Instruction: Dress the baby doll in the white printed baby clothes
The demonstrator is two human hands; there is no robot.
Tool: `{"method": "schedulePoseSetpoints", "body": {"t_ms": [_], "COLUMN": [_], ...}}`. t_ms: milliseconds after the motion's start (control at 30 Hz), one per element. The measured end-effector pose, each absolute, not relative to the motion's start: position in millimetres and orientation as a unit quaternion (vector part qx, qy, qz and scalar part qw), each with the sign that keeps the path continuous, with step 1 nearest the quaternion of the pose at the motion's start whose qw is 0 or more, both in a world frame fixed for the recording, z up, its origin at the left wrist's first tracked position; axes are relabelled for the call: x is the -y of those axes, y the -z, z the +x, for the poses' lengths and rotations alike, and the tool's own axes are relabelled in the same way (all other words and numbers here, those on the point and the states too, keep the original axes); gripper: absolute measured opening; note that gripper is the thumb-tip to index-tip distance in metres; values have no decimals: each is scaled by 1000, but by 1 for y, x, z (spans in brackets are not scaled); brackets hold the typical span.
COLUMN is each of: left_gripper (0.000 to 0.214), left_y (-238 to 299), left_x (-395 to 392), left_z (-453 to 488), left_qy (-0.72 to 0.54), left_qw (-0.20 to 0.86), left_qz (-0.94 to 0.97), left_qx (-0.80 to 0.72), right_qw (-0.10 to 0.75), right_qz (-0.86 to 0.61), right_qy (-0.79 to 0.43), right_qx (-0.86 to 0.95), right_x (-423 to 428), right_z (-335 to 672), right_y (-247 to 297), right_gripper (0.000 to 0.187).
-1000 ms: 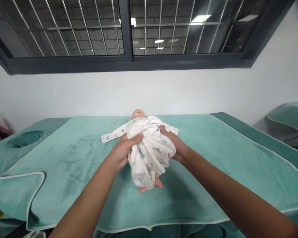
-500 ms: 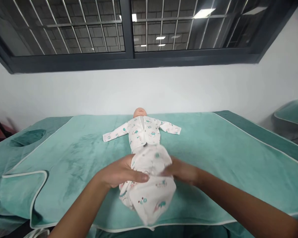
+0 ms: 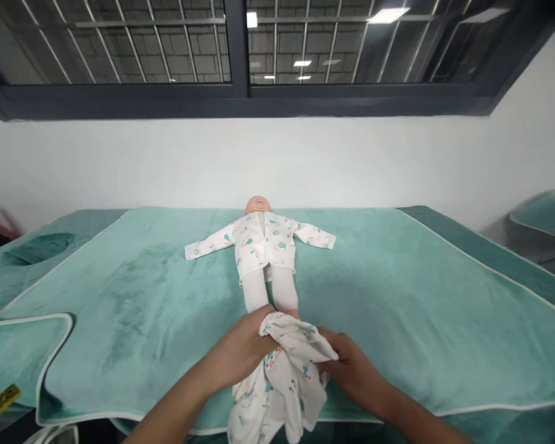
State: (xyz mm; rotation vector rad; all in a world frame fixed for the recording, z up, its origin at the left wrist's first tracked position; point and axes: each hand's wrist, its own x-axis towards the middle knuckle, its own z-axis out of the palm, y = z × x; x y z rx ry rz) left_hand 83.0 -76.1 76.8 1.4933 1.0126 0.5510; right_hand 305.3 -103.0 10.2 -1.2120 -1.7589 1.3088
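A baby doll lies on its back on the teal towel, head toward the wall, arms spread. It wears a white printed top, and its legs show in plain white. My left hand and my right hand are both closed on a bunched pair of white printed baby trousers at the doll's feet. The cloth hangs down over the towel's near edge. The doll's feet are hidden behind the cloth and my hands.
The towel covers a padded table that runs to a white wall under a barred window. A face hole shows at the left. Another teal-covered table stands at the right. A yellow tag lies at the lower left.
My hands have drawn the printed trousers from the doll's waist down its legs to the feet. The doll's top and white legs are now uncovered.
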Motion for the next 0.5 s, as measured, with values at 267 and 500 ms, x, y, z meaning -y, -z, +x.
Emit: {"method": "schedulePoseSetpoints", "body": {"t_ms": [267,500], "left_gripper": [26,29], "left_y": [-69,-80], "left_x": [72,56], "left_z": [94,95], "left_qy": [-194,-176], "left_qw": [496,491], "left_qz": [716,730], "left_qx": [-452,-442], "right_qw": [357,402], "right_qz": [-532,-478], "right_qy": [-481,-620], "right_qx": [598,474], "right_x": [101,91], "right_z": [308,295], "right_y": [-6,-3], "right_gripper": [20,35]}}
